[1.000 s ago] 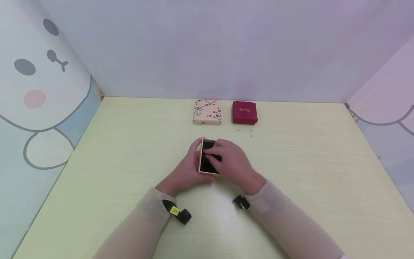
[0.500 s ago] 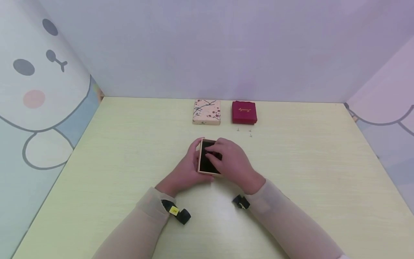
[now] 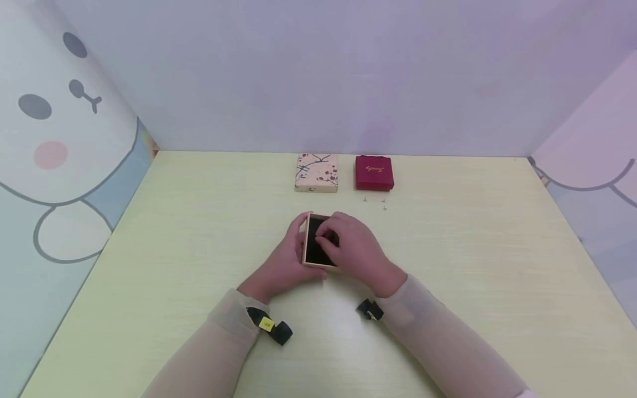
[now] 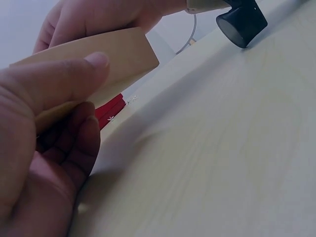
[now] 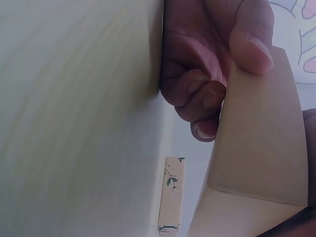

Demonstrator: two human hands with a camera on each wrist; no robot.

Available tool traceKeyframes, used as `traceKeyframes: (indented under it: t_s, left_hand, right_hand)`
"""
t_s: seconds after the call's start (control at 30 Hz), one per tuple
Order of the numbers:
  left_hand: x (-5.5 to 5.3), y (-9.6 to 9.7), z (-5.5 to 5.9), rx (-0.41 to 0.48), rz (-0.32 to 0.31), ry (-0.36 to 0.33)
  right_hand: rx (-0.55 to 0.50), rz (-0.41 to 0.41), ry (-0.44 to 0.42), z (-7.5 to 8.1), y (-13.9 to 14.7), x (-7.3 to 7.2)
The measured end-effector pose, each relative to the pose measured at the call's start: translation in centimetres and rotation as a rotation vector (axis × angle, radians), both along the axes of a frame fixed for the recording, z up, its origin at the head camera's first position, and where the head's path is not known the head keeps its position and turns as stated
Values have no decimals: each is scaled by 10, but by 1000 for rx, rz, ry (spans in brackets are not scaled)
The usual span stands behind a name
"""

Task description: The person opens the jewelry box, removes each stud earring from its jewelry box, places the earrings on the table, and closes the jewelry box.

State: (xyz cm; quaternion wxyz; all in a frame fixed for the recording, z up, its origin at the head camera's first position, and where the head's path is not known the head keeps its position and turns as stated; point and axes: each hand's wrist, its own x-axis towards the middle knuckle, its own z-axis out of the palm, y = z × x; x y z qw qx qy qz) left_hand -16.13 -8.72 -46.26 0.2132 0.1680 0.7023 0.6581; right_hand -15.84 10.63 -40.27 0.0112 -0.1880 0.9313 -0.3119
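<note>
A small beige box (image 3: 312, 260) with a black lining (image 3: 314, 251) sits near the middle of the table. My left hand (image 3: 286, 260) grips its left side, thumb on the wall (image 4: 98, 64). My right hand (image 3: 355, 251) lies over the box with its curled fingertips down on the lining. Whether they pinch anything is hidden. In the right wrist view the box wall (image 5: 256, 148) fills the right side, with the left hand's fingers (image 5: 207, 94) behind it.
A floral-print box (image 3: 316, 172) and a red box (image 3: 374, 172) stand closed at the table's far edge. A few tiny studs (image 3: 374, 202) lie just in front of the red box. Printed walls enclose the light wooden table (image 3: 473, 249).
My right fingertips have crept slightly left across the black lining. The box and my left hand have stayed where they were.
</note>
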Motion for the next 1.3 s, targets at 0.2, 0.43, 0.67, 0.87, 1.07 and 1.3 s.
traceKeyframes:
  t_s: [0.2,0.43,0.67,0.87,1.07,1.3]
  left_hand:
    - [-1,0,0,-6,12,14]
    - [-1,-1,0,-14,44,-16]
    - [0,-1,2,-26,66,-34]
    - [0,-1,0,-16,68,-52]
    - [1,-2,0,4,69,-46]
    - [2,-1,2,27,64,-44]
  right_hand:
    - [-47,20,-2,1,2,0]
    - [-263,15,42,0,7,1]
    - [-563,-51,19,0,13,-2]
    - [-580,-61,49,-4,17,-7]
    - [-586,-102,11,-7,24,-13]
    - [-584,-187,-70,-9,34,-21]
